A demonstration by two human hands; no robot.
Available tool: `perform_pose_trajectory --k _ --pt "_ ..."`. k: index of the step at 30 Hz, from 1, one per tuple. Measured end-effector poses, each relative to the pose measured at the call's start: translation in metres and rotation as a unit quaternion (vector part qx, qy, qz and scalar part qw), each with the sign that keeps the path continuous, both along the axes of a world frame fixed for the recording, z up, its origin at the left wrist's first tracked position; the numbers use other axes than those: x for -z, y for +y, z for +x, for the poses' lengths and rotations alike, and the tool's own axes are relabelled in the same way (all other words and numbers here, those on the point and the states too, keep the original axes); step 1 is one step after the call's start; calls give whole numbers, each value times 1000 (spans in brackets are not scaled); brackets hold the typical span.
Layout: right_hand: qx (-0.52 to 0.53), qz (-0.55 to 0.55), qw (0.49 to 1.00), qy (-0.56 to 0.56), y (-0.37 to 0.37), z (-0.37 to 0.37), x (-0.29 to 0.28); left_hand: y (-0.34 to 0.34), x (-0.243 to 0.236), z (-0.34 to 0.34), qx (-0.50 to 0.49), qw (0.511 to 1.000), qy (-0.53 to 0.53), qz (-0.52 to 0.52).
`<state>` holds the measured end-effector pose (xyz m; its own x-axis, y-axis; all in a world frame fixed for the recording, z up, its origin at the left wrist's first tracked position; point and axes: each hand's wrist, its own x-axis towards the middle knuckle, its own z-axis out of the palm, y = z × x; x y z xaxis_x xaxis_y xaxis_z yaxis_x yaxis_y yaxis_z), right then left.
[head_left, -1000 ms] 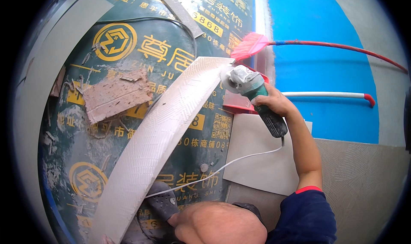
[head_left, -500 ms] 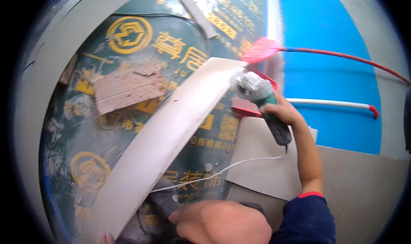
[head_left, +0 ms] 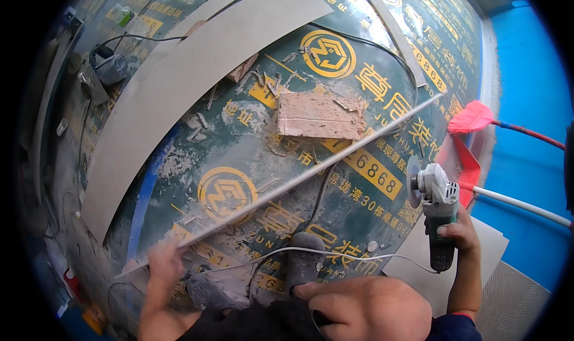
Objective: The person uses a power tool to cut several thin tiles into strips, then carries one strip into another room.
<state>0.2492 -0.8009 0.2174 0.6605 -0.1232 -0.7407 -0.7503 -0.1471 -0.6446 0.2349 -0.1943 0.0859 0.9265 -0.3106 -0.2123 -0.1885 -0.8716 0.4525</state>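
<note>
My right hand (head_left: pixel 459 228) is wrapped round the dark green body of an angle grinder (head_left: pixel 441 194), its disc facing left. A pale cord (head_left: pixel 353 257) runs from the grinder's rear across the floor covering. On the left, my left hand (head_left: pixel 166 262) closes on the near end of a long tile strip (head_left: pixel 311 176), slightly blurred. The strip is seen almost edge-on, slanting up to the right past the grinder's far side. Disc and strip are apart.
A reddish block (head_left: pixel 320 115) lies amid dust and chips beyond the strip. A large curved-looking tile panel (head_left: pixel 197 78) spans the far left. At right are a pink broom (head_left: pixel 472 118) and a red dustpan (head_left: pixel 469 161). Dark cables cross the printed covering. My shoe (head_left: pixel 304 260) is nearby.
The strip has turned from showing its broad face to nearly edge-on. My view has swung left. The grinder is now away from the strip's far end and still in my right hand.
</note>
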Motion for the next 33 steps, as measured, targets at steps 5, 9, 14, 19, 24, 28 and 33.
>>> perform_pose_trajectory --k 5,9,14,19,24,28,33 --pt "13 0 1000 -11 12 -11 15 15 17 65 -69 989 133 3" --pt "28 11 1000 -6 20 -19 21 18 56 101 -53 974 220 -1" --pt "18 71 997 23 21 -22 33 11 79 104 -61 968 242 -32" --pt "-18 82 996 32 29 -8 57 6 87 82 -93 954 282 -43" --pt "-25 104 994 -24 52 18 63 -7 89 65 -84 963 255 6" --pt "-69 122 990 -26 67 36 77 -3 80 42 -100 965 241 10" --pt "-102 172 979 -24 72 66 84 9 73 20 -44 997 60 24"
